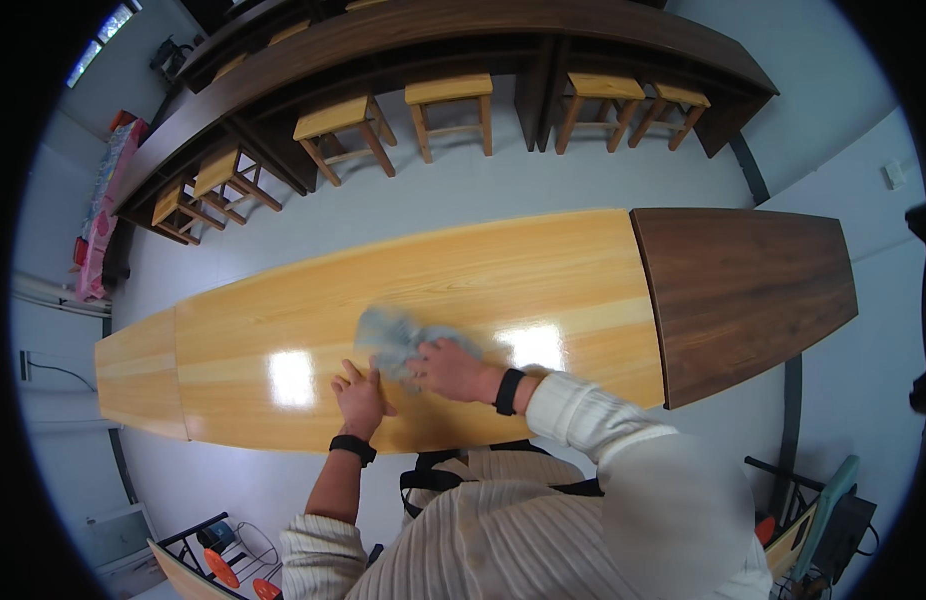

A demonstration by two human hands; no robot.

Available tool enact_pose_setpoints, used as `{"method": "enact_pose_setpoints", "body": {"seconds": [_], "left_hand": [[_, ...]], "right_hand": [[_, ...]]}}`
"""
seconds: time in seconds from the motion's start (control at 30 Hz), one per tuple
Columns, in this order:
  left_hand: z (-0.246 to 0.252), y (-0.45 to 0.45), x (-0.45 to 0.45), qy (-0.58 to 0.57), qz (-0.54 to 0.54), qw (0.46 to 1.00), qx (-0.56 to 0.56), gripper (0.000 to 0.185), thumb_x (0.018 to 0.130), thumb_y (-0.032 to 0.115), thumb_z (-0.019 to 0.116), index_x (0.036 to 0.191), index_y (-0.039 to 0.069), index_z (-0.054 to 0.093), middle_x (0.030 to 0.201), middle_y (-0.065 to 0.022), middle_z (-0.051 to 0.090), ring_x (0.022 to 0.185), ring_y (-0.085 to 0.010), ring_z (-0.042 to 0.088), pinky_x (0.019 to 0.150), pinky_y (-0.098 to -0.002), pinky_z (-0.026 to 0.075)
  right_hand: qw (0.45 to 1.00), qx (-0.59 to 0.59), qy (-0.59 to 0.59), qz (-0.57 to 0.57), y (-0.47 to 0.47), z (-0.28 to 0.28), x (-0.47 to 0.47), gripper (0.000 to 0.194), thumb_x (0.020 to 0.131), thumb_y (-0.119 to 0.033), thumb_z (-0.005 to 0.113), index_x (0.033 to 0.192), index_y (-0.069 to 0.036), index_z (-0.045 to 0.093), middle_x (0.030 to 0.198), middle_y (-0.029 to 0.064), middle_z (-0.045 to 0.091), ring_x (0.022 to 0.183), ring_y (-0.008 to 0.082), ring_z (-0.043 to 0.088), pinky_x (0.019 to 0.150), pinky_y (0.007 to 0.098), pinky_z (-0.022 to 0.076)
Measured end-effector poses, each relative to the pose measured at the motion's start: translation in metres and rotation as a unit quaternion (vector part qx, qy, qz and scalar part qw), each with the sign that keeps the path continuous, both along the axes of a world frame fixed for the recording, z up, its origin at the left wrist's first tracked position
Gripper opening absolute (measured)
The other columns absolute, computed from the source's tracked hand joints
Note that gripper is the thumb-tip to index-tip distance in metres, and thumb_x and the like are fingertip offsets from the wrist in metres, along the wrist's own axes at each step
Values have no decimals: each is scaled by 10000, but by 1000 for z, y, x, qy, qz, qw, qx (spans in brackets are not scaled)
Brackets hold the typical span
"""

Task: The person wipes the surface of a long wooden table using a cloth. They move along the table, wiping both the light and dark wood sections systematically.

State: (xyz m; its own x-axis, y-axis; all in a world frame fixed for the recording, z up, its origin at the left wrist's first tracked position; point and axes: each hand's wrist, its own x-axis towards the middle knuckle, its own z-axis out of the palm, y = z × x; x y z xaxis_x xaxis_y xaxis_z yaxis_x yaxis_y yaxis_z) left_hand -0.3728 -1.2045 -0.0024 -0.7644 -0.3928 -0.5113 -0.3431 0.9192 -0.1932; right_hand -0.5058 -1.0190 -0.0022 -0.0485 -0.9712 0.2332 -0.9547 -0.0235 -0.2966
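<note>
My right hand (451, 370) grips a grey-blue cloth (391, 337) against the glossy light wood tabletop (283, 300). Part of the cloth spreads to the left of my fingers and is blurred. Just left of the cloth, my left hand (360, 401) rests near the table's front edge with its fingers apart and nothing in it. Its fingertips come close to the cloth; whether they touch it I cannot tell. Each wrist wears a black band.
A dark brown table (748, 300) adjoins the light one on the right. Across the floor, wooden stools (449, 90) stand by a long dark desk (433, 37). A rack with orange items (221, 568) is at lower left; a green-edged object (830, 517) is at lower right.
</note>
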Motion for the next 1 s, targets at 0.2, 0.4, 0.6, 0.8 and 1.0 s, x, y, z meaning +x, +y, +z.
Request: {"method": "enact_pose_setpoints", "body": {"seconds": [0.2, 0.4, 0.6, 0.8, 1.0], "left_hand": [[-3, 2, 7, 38, 3, 999, -5, 1135, 469, 437, 870, 1418, 254, 274, 1411, -334, 243, 1141, -544, 394, 977, -557, 297], [2, 7, 2, 32, 5, 999, -16, 1149, 464, 421, 877, 1424, 250, 268, 1410, -322, 239, 1150, -509, 407, 974, -537, 335], [6, 7, -1, 2, 19, 1000, -6, 1153, 488, 455, 861, 1436, 261, 234, 1429, -330, 217, 1184, -531, 376, 1005, -544, 281], [4, 7, -2, -2, 13, 1000, -7, 1162, 497, 464, 857, 1444, 258, 216, 1432, -334, 209, 1190, -543, 385, 1014, -541, 282], [2, 4, -6, -1, 8, 1000, -5, 1157, 492, 460, 859, 1440, 242, 231, 1420, -336, 225, 1173, -548, 399, 1000, -543, 302]], "right_hand": [[984, 12, 29, -176, 50, 5, -104, 397, 691, -111, 625, 1026, -324, 634, 1112, -38, 561, 1000, 212, 543, 787, 373, 445], [779, 181, 23, -599, 191, 22, -213, 601, 764, -151, 640, 1333, -224, 460, 1346, 142, 405, 1133, 363, 456, 919, 443, 436], [801, 178, 17, -571, 232, 13, -164, 647, 669, -48, 622, 1284, -222, 520, 1262, 129, 440, 1050, 385, 467, 865, 434, 464], [765, 150, -4, -626, 247, 21, -27, 607, 621, -109, 664, 1219, -130, 566, 1144, 142, 443, 982, 372, 474, 781, 450, 475], [914, 95, -8, -395, 163, 14, 31, 530, 653, -97, 627, 1180, -131, 587, 1056, 85, 517, 940, 301, 501, 783, 412, 446]]}}
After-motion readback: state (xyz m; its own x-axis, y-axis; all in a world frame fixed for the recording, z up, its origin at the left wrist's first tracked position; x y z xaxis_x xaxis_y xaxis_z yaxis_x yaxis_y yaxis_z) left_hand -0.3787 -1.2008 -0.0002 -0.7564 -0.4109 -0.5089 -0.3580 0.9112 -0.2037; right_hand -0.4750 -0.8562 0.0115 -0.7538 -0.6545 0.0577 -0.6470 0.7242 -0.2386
